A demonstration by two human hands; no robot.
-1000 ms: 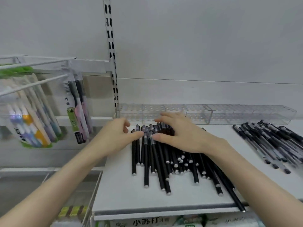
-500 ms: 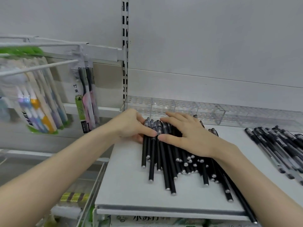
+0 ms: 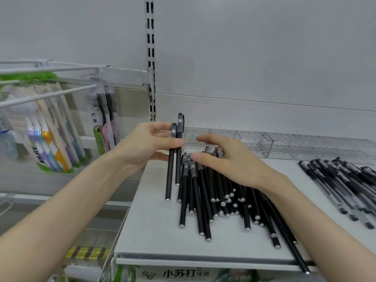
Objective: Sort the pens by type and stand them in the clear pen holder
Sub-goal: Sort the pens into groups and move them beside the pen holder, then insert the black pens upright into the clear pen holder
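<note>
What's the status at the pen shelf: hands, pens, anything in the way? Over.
Left hand grips two black pens, held up beside the pile. Right hand rests on the black pen pile. Clear pen holder behind, no pens standing yet; nothing blocks it.

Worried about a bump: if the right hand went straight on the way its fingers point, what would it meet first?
Probably the two pens pinched in the left hand, though depth is unclear.
</note>
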